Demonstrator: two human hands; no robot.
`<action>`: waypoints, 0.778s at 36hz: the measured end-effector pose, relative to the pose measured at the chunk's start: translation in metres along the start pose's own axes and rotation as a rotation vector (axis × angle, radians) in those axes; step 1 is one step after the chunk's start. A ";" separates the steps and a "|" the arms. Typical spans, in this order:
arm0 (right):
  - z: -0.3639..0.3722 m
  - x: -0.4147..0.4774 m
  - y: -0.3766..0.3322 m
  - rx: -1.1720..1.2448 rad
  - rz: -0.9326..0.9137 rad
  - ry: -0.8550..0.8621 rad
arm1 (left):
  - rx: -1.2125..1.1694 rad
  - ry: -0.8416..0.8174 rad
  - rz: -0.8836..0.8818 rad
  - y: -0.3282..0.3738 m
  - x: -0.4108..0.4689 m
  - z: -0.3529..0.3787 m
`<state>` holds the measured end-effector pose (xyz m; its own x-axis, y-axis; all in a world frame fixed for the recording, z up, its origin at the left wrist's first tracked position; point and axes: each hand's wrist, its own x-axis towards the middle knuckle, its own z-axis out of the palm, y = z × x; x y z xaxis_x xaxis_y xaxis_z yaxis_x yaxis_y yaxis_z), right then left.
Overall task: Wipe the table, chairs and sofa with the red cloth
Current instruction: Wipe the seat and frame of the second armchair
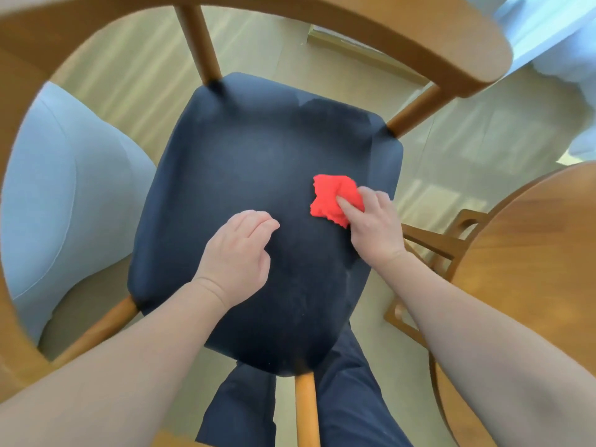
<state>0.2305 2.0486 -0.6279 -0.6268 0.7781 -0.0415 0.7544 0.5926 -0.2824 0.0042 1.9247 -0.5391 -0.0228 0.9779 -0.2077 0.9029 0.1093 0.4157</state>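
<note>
A wooden chair with a dark navy seat [251, 175] fills the middle of the view, its curved backrest [419, 37] arching over the top. The red cloth [329, 196] lies bunched on the right half of the seat. My right hand [375, 227] grips the cloth's near edge, thumb on top of it. My left hand [240, 250] hovers over the seat's centre, fingers loosely curled and holding nothing. The round wooden table [532, 253] stands at the right edge. A pale grey sofa [58, 195] sits to the left of the chair.
A second wooden chair [432, 250] is tucked under the table at the right. White curtains [554, 43] hang at the top right. My dark trouser legs [348, 398] stand at the chair's front edge on pale flooring [135, 79].
</note>
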 end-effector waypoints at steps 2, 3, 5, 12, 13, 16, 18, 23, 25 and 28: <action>-0.007 0.020 0.019 -0.010 0.121 0.034 | 0.002 -0.006 -0.002 0.001 0.002 0.002; -0.012 0.032 0.028 -0.035 0.177 0.030 | 0.002 -0.011 -0.004 0.001 0.003 0.003; -0.021 0.055 0.044 -0.059 0.252 -0.022 | 0.001 -0.019 -0.002 0.002 0.005 0.004; -0.028 0.077 0.047 0.074 0.317 -0.097 | -0.010 -0.012 0.003 0.008 0.011 0.008; -0.027 0.071 0.043 0.082 0.327 -0.080 | -0.011 -0.015 0.004 0.008 0.011 0.008; -0.021 0.054 0.032 0.094 0.354 -0.064 | -0.011 -0.023 0.010 0.007 0.008 0.006; -0.018 0.041 0.025 0.111 0.342 -0.050 | -0.010 -0.031 0.013 0.006 0.004 0.004; -0.013 0.000 0.008 0.112 0.285 0.017 | -0.003 -0.043 0.013 0.003 -0.004 0.001; -0.010 -0.018 -0.001 0.121 0.273 0.031 | 0.000 -0.037 0.021 0.002 -0.007 0.001; -0.004 -0.046 -0.015 0.110 0.255 0.021 | 0.008 -0.026 0.040 0.002 -0.012 0.000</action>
<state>0.2486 2.0046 -0.6174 -0.4142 0.9041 -0.1053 0.8609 0.3516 -0.3677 0.0064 1.9129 -0.5361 0.0249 0.9764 -0.2144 0.9063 0.0685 0.4171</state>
